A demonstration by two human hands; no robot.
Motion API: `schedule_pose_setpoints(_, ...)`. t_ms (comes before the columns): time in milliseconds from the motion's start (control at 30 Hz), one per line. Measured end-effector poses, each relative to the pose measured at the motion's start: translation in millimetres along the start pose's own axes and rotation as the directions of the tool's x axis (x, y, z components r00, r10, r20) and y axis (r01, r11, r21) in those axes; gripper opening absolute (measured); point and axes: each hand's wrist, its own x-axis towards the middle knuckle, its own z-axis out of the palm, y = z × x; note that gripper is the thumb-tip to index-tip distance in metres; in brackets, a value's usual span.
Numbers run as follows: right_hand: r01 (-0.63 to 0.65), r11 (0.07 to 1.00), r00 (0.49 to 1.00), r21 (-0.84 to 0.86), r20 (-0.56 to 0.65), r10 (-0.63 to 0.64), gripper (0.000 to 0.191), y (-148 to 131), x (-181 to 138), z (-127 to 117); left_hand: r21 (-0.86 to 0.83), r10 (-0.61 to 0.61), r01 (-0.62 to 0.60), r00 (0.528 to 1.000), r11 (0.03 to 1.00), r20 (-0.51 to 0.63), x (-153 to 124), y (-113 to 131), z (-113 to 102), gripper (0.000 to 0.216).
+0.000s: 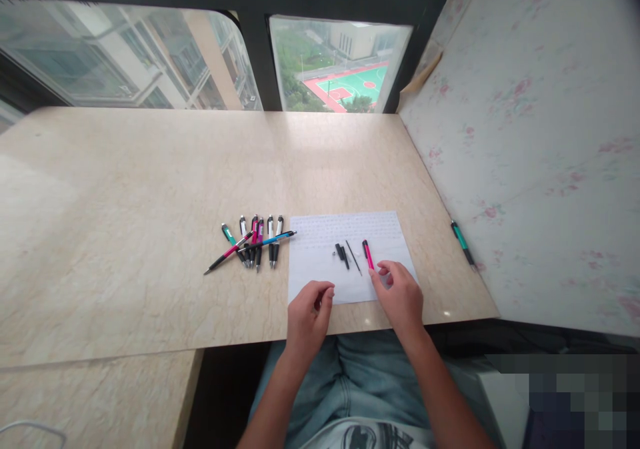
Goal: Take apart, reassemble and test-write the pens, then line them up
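Right of lower centre, the right hand is loosely parted, thumb at the pink barrel on the paper. The left hand, lower centre, curls; whether it pinches anything I cannot tell.

Pair of bare hands and forearms, hands well apart.
Left forearm: slanted forward and inward; wrist nearly straight. Left hand: fingers curled, thumb tip close to the index fingertip; whether the two met was too small to tell. Right forearm: ran forward and inward from the lower right. Right hand: back upward, thumb stretched forward, fingers loosely bent and spread from it.
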Motion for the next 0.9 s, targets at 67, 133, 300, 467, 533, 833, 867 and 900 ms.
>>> schedule_pose_setpoints(67, 0.044, 0.992, 0.998, 0.122, 0.039, -0.049, 0.022, -2, -3, -4, -0.024, -0.009, 0.010, 1.000, 1.000, 0.013, -2, 0, 1, 0.017)
schedule_pose_setpoints(133, 0.092, 0.951, 0.985, 0.296, 0.112, -0.130, 0.032, -5, -8, -5, -0.058, -0.023, 0.025, 0.999, 0.998, 0.032, -5, -1, 3, 0.020)
schedule_pose_setpoints(300, 0.188, 0.850, 0.957, 0.492, 0.103, -0.272, 0.042, -12, -24, 11, -0.095, -0.018, 0.030, 0.992, 0.995, 0.125, -11, -6, 16, 0.023)
schedule_pose_setpoints(467, 0.287, 0.854, 0.937, 0.435, 0.061, -0.345, 0.041, -13, -27, 20, 0.042, 0.054, -0.061, 0.985, 0.997, 0.162, -12, -9, 23, 0.022)
schedule_pose_setpoints(533, 0.292, 0.858, 0.939, 0.422, 0.044, -0.341, 0.040, -13, -26, 20, 0.069, 0.076, -0.088, 0.983, 0.994, 0.166, -12, -9, 24, 0.022)
schedule_pose_setpoints(833, 0.241, 0.852, 0.951, 0.465, 0.063, -0.303, 0.044, -15, -27, 17, 0.066, 0.065, -0.077, 0.985, 0.995, 0.160, -11, -10, 24, 0.022)
schedule_pose_setpoints(867, 0.180, 0.857, 0.965, 0.483, 0.082, -0.249, 0.043, -16, -26, 14, 0.048, 0.053, -0.061, 0.987, 0.997, 0.152, -11, -10, 23, 0.022)
schedule_pose_setpoints(900, 0.113, 0.864, 0.978, 0.491, 0.096, -0.183, 0.043, -17, -24, 11, 0.023, 0.039, -0.042, 0.989, 0.999, 0.142, -11, -11, 23, 0.022)
